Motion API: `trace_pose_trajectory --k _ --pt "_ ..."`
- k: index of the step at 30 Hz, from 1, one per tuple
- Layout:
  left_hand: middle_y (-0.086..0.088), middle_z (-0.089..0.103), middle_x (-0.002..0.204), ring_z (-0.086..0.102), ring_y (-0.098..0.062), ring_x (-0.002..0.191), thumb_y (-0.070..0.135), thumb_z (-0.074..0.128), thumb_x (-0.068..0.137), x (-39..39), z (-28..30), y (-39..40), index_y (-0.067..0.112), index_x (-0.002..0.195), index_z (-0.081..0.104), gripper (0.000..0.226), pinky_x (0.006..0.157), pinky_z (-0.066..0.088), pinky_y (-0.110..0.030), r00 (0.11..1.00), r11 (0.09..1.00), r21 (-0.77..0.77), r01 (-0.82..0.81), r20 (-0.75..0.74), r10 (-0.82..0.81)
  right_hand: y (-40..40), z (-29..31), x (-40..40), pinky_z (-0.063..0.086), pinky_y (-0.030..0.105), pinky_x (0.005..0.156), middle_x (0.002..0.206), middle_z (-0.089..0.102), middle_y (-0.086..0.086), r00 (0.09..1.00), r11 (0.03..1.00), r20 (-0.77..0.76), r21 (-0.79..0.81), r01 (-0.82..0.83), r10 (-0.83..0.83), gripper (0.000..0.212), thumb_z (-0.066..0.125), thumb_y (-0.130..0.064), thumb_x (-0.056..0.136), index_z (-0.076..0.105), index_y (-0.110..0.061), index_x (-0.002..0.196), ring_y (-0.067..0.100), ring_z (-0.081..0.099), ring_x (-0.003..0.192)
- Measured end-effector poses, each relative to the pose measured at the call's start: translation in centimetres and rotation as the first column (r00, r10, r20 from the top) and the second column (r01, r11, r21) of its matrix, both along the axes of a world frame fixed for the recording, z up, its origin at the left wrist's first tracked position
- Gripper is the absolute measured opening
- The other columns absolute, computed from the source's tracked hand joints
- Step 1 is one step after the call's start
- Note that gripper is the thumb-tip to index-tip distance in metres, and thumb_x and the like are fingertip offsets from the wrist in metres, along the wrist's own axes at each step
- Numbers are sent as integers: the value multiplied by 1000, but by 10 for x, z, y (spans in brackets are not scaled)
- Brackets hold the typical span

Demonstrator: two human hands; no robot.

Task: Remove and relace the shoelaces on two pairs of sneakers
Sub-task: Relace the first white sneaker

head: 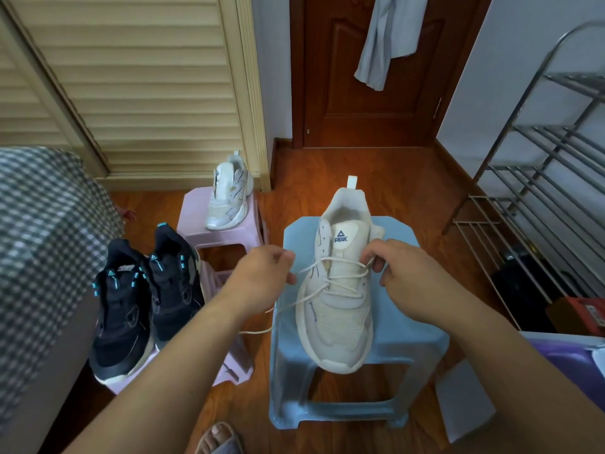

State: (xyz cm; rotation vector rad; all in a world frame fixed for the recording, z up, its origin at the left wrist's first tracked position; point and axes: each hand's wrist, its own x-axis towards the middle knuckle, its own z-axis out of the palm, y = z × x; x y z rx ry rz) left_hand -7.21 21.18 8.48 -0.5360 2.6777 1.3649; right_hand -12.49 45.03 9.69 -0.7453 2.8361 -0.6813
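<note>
A cream sneaker (337, 326) stands on a light blue plastic stool (412, 339), toe toward me, with a cream shoelace (340, 278) crossed through its lower eyelets. My left hand (262, 276) pinches one lace strand at the shoe's left side; a loose end trails down to the left. My right hand (402, 273) pinches the other strand by the upper right eyelets. The matching cream sneaker (229, 194) stands on a pink stool (209, 237) farther back. Two black sneakers (144, 299) with teal accents sit at the left.
A checked bedcover (39, 244) fills the left edge. A metal shoe rack (537, 178) stands at the right, with a red box (586, 314) and a purple box (569, 358) near it. A brown door (370, 93) and louvred wardrobe (137, 86) lie behind. My slippered foot (217, 439) shows below.
</note>
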Motion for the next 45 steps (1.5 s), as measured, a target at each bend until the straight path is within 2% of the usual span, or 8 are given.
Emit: trace_pose_trajectory --k 6,14,18,21,27,32,37,45 --pt "-1 76 98 35 -14 40 39 57 102 -16 -14 11 9 105 71 34 44 30 -20 971 908 352 -226 160 179 -8 3 3 40 28 70 91 45 -15 999 999 -30 31 14 -13 45 46 5 89 54 -38 99 7 46 82" --pt "5 34 44 20 -5 31 6 48 103 -23 -1 -26 10 78 52 26 31 16 -17 784 89 889 -450 345 516 -10 2 3 44 31 70 91 47 -13 988 996 -143 53 66 -58 39 48 5 88 56 -31 100 11 50 83" --pt "5 31 56 20 -5 34 5 40 102 -19 -10 -67 13 72 44 32 35 17 -17 661 -93 869 -486 435 612 -4 6 -1 41 31 70 90 48 -11 982 991 -146 44 127 -119 38 49 7 83 55 -30 88 16 53 89" --pt "6 36 63 20 -5 32 15 41 106 -17 -16 -85 14 75 47 32 32 19 -18 656 -1 849 -528 408 635 0 4 -3 42 28 73 104 45 -6 972 983 -145 -17 182 -183 34 53 3 89 65 -28 95 17 51 94" --pt "1 59 69 19 -4 36 12 47 107 2 23 -54 5 109 64 19 35 15 -17 985 569 814 -117 24 169 -31 6 10 35 43 110 139 48 -2 881 981 -455 -187 48 -130 32 58 -41 95 73 -21 115 23 32 133" --pt "-7 51 67 38 -9 46 23 61 101 33 49 -4 16 92 76 19 44 33 -20 941 892 317 322 -210 -265 -53 23 37 43 21 95 113 67 -15 992 844 126 -534 43 29 29 59 -57 90 73 -37 106 6 56 112" --pt "-2 70 82 58 -13 71 25 71 95 39 44 6 20 92 80 11 73 50 -32 882 887 109 448 -215 -419 -52 30 39 44 17 60 63 62 -11 919 719 359 -681 138 163 13 64 -16 97 77 -14 98 1 54 59" --pt "3 74 84 68 -18 81 34 68 96 40 40 4 29 95 80 13 80 53 -39 873 897 -19 441 -223 -434 -51 26 40 41 28 55 66 59 6 848 741 484 -647 181 216 13 68 -17 94 69 -4 94 14 43 57"
